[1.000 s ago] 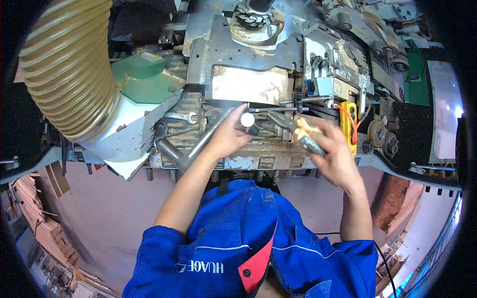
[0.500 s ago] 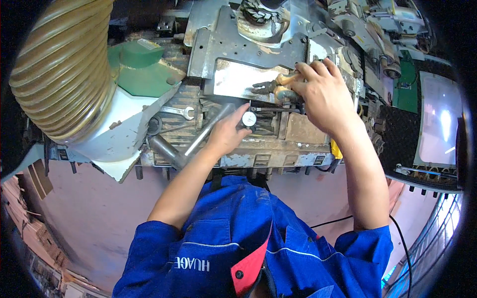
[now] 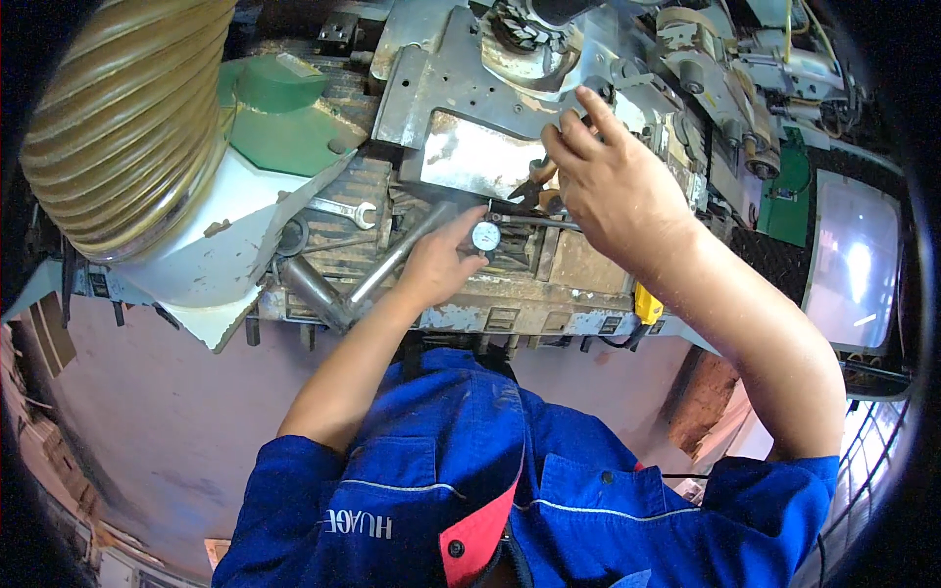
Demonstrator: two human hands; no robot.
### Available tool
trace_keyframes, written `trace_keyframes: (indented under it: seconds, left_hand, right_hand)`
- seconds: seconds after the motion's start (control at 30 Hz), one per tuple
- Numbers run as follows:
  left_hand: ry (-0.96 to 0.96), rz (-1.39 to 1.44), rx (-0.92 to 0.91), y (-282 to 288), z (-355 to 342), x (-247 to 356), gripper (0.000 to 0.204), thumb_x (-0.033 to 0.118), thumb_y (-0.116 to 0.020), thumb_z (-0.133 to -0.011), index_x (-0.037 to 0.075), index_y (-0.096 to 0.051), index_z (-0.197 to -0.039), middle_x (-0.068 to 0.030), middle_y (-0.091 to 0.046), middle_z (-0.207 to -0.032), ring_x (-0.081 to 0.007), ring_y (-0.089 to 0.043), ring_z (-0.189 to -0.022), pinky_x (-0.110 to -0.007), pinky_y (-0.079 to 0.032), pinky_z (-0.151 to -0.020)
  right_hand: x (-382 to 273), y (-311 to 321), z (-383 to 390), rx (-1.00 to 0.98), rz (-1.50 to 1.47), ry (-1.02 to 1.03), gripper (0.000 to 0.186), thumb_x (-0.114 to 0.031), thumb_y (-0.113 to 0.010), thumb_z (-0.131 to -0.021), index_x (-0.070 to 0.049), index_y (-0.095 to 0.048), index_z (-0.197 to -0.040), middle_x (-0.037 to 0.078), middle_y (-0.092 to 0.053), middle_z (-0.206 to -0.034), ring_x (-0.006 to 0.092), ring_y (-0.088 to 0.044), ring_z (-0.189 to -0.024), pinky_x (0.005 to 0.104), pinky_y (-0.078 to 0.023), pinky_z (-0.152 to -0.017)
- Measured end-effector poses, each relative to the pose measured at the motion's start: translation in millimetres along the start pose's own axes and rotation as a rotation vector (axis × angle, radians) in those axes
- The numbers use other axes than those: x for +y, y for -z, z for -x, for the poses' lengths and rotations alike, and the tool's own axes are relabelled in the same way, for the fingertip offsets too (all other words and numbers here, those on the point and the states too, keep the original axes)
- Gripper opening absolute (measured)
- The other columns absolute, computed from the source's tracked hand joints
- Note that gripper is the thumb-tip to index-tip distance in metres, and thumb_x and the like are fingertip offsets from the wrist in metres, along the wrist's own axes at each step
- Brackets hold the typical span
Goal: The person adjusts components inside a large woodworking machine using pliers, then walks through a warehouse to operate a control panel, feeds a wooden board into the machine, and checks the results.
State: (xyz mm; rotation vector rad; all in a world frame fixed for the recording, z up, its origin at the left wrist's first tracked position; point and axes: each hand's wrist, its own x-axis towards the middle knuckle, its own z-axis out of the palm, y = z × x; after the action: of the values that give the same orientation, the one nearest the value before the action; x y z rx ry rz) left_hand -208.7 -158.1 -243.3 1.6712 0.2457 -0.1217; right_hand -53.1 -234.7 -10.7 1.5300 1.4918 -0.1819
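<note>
My left hand point(image 3: 438, 263) has its forefinger and thumb on either side of a small round dial gauge point(image 3: 486, 235) with a white face, gripping it. Just above the gauge lies a bright metal plate point(image 3: 470, 157) set in a grey machine table. My right hand point(image 3: 622, 186) is bent over the plate's right end, forefinger stretched up and the other fingers curled; what they close on is hidden. Under that hand shows a pair of dark-jawed pliers point(image 3: 530, 190), its handles mostly covered.
A thick ribbed hose point(image 3: 127, 127) and a green guard point(image 3: 284, 122) stand at the left. An open-ended wrench point(image 3: 345, 211) and a metal tube point(image 3: 402, 255) lie beside my left hand. A toothed cutter point(image 3: 529, 34) sits at the back. Something yellow point(image 3: 647, 305) hangs at the front edge.
My right hand has turned and its forefinger now points up, while the pliers' orange handles have become mostly covered. The right elbow has swung outward. My left hand stays at the gauge.
</note>
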Motion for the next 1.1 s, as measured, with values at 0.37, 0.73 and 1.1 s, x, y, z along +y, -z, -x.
trace_keyframes:
  seconds: [0.37, 0.73, 1.1]
  left_hand:
    - [-0.059, -0.084, 0.040, -1.9, 2.5, -8.4, 0.067, 0.016, -0.077, -0.078, 0.016, -0.050, -0.139, -0.0213, -0.064, -0.118, -0.0381, -0.064, -0.107, -0.043, -0.051, -0.091]
    - [-0.007, 0.023, -0.086, 5.9, 3.0, -3.3, 0.067, 0.019, -0.071, -0.082, 0.012, -0.045, -0.144, -0.0194, -0.063, -0.123, -0.0382, -0.059, -0.113, -0.044, -0.048, -0.095]
    - [-0.124, -0.016, -0.017, 0.4, 0.0, -14.7, 0.067, 0.020, -0.070, -0.081, 0.012, -0.045, -0.143, -0.0196, -0.064, -0.120, -0.0395, -0.061, -0.109, -0.046, -0.049, -0.093]
  right_hand:
    - [-22.4, 25.4, -16.8, 0.062, 0.253, 0.171, 0.038, -0.034, -0.054, -0.090, -0.010, -0.074, -0.113, 0.008, -0.053, -0.135, 0.0276, -0.040, -0.134, 0.0534, -0.014, -0.124]
    - [-28.8, 41.8, -37.1, -0.067, 0.425, 0.288, 0.033, -0.035, -0.057, -0.090, -0.017, -0.075, -0.111, 0.003, -0.056, -0.126, 0.0263, -0.040, -0.132, 0.0540, -0.015, -0.122]
    - [-24.7, 47.7, -44.8, -0.127, 0.355, 0.354, 0.028, -0.032, -0.055, -0.092, -0.018, -0.076, -0.104, 0.005, -0.061, -0.115, 0.0239, -0.048, -0.121, 0.0422, -0.032, -0.102]
